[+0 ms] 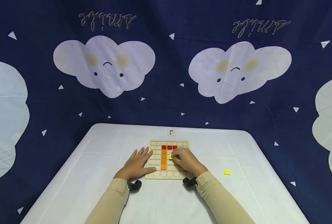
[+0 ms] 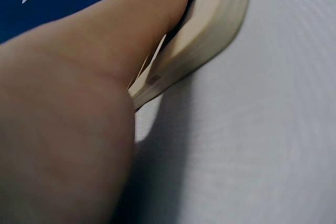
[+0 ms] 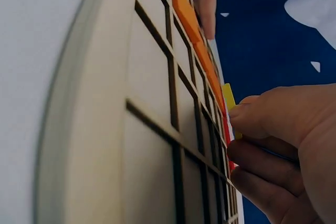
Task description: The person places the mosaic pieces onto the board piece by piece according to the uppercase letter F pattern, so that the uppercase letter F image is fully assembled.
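A wooden grid board (image 1: 157, 176) lies on the white table, with a column of orange square tiles (image 1: 163, 160) and a row of red tiles (image 1: 169, 147) set in its cells. My left hand (image 1: 136, 164) rests at the board's left edge, fingers spread and thumb over the frame. With my right hand (image 1: 186, 159) I pinch a yellow tile (image 3: 229, 98) between thumb and fingers, above the cells right of the orange column. In the right wrist view the yellow tile is tilted up from the board; its lower part is hidden by the fingertips.
Another yellow tile (image 1: 226, 171) lies on the white table (image 1: 211, 199) to the right of the board. A small printed pattern card (image 1: 171, 133) lies behind the board. A dark blue cloth with clouds (image 1: 166, 62) hangs behind the table.
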The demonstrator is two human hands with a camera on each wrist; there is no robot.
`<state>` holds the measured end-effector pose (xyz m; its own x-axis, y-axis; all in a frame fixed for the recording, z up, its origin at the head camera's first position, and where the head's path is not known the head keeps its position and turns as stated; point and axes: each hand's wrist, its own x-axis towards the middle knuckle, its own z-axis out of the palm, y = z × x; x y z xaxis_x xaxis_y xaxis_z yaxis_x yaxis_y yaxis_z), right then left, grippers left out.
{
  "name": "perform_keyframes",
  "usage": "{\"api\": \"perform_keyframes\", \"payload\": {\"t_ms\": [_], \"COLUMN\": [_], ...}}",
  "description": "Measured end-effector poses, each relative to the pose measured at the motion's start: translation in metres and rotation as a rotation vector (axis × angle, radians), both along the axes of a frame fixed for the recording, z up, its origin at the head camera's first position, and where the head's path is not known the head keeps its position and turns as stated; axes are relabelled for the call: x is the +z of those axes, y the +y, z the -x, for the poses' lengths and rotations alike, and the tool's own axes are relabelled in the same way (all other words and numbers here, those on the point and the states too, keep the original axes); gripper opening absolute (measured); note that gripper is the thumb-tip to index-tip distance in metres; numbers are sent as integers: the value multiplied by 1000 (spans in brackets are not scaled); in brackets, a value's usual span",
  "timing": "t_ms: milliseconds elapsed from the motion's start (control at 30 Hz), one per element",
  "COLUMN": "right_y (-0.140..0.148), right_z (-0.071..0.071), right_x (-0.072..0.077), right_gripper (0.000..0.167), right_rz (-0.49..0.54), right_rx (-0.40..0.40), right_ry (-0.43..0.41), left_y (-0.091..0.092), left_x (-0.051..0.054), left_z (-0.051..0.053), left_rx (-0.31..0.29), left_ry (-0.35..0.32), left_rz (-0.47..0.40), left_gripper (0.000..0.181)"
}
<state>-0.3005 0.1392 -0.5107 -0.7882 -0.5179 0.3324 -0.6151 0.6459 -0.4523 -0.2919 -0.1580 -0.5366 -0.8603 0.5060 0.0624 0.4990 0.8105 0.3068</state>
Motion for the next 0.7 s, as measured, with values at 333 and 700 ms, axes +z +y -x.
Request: {"api": "perform_keyframes", "payload": {"t_ms": [333, 700], "right_y": [-11, -12], "right_z": [5, 7], "right_x": [-3, -6], "right_gripper": [11, 11], "right_rz": [-4, -24], "right_rx": [-13, -11], "right_ry": [9, 23], "left_y": [1, 0], "left_x": [0, -1], "left_z": [1, 2], "left_rx": [3, 3], "left_ry": [-6, -3], "left_rz": [5, 6], "left_gripper": [98, 99]}}
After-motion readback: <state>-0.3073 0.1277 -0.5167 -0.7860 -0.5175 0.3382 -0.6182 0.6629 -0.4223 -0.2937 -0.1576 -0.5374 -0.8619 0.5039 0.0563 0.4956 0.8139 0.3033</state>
